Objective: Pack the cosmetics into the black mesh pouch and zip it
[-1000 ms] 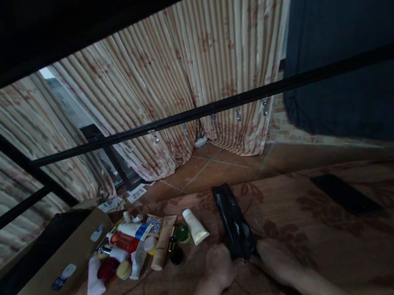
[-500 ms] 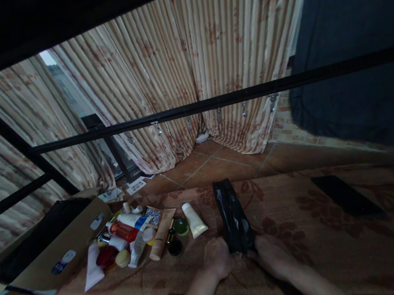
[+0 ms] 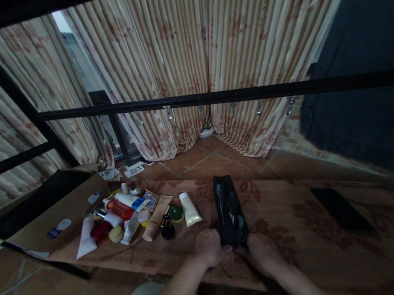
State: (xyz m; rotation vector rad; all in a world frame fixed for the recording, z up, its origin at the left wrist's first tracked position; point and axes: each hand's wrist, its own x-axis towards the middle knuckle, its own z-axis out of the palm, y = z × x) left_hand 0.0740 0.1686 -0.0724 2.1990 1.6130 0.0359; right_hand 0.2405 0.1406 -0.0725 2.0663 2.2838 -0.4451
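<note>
A long black pouch (image 3: 228, 210) lies lengthwise on a brown patterned mat (image 3: 289, 217). My left hand (image 3: 207, 248) is closed on the pouch's near left corner. My right hand (image 3: 262, 254) is closed on its near right corner. To the left of the pouch lies a cluster of cosmetics: a cream tube (image 3: 190, 209), a tan tube (image 3: 155, 220), a green jar (image 3: 175, 213), a small dark bottle (image 3: 167, 231), a red bottle (image 3: 119, 209) and several more tubes and jars.
An open cardboard box (image 3: 46, 213) sits at the left edge of the mat. A flat black slab (image 3: 340, 204) lies on the mat at the right. A black metal rail (image 3: 233, 95) crosses in front of striped curtains (image 3: 180, 53). Dark fabric (image 3: 379, 100) hangs at right.
The view has tipped down and back, showing my knees and more floor. Both hands stay closed on the pouch's near end; the pouch has hardly shifted.
</note>
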